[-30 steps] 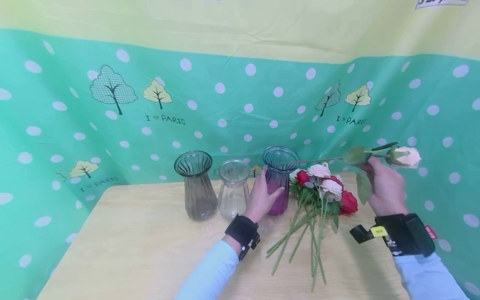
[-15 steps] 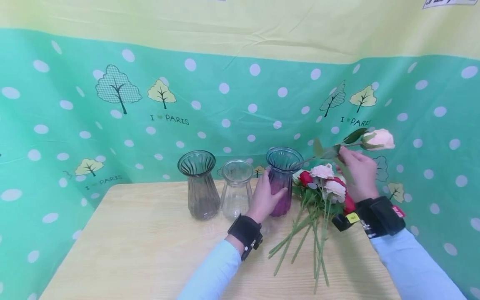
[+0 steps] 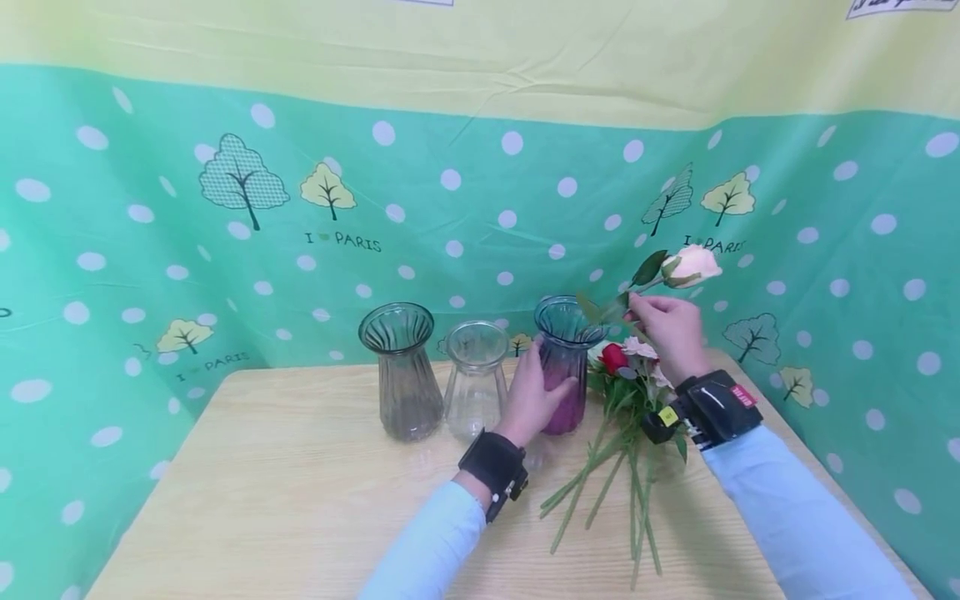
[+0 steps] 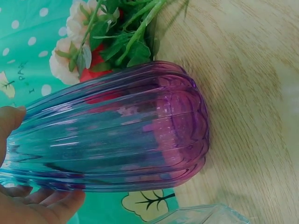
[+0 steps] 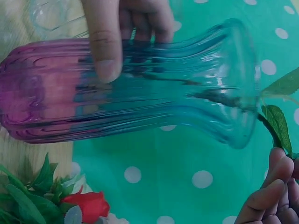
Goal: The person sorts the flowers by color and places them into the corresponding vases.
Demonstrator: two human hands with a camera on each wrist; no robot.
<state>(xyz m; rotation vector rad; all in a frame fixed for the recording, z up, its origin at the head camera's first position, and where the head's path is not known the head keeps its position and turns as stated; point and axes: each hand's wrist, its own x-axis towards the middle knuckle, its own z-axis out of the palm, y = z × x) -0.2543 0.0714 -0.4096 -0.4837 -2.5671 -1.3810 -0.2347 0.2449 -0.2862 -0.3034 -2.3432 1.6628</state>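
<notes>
A ribbed glass vase (image 3: 567,367), blue above and purple at its base, stands upright on the table. My left hand (image 3: 528,396) grips its side, thumb and fingers around the glass. Above and right of the vase mouth, my right hand (image 3: 670,333) pinches the leafy stem of a pale pink rose (image 3: 691,267). The bloom points up and right. In the right wrist view, the stem passes over the rim into the vase, its lower part showing through the glass, while the fingers (image 5: 273,193) pinch it just outside the mouth.
Left of the held vase stand a clear glass vase (image 3: 475,387) and a grey one (image 3: 408,387). To its right lies a pile of red and pale pink flowers, with a red rose (image 3: 613,358) and green stems (image 3: 600,475) pointing forward. A dotted green curtain (image 3: 465,200) hangs behind the table.
My right hand has moved left toward the vase, bringing the rose along and tilting it more upright as its stem goes deeper into the mouth. The left hand keeps its grip.
</notes>
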